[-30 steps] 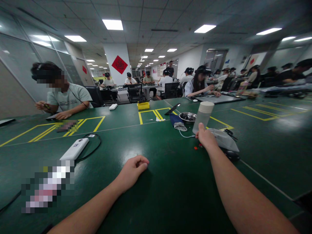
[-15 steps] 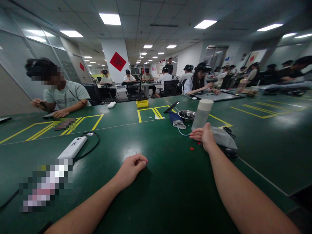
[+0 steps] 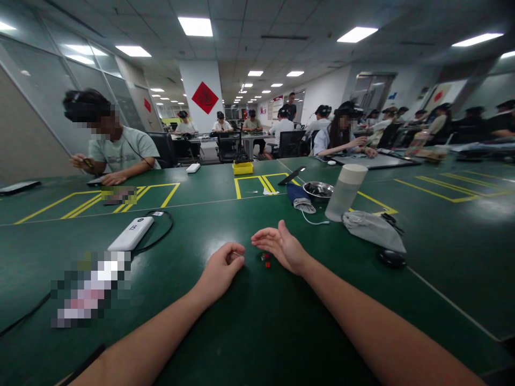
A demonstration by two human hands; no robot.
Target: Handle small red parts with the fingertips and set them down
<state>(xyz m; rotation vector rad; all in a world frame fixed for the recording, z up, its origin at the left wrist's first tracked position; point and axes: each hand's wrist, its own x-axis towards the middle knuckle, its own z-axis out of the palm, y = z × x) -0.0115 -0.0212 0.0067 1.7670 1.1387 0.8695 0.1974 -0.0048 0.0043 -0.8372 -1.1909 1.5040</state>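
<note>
Several small red and dark pieces (image 3: 266,261) lie on the green table (image 3: 257,332) between my hands; they are too small to make out in detail. My right hand (image 3: 284,249) stands on its edge just right of them, fingers stretched out and palm turned inward. Left of the pieces, my left hand (image 3: 223,268) rests on the tabletop, loosely curled, with a gap between thumb and forefinger. Nothing shows in that gap, though the inside of the palm is hidden.
To the right stand a frosted bottle (image 3: 346,193), a metal bowl (image 3: 317,189), a grey pouch (image 3: 372,230) and a black mouse (image 3: 391,258). A white power bank (image 3: 131,234) with a cable lies left. A person (image 3: 116,145) sits across the table at left.
My right hand has swept left from beside the bottle towards my left hand. The small red pieces have moved left with it. My left hand stays in place, its thumb slightly further from the fingers.
</note>
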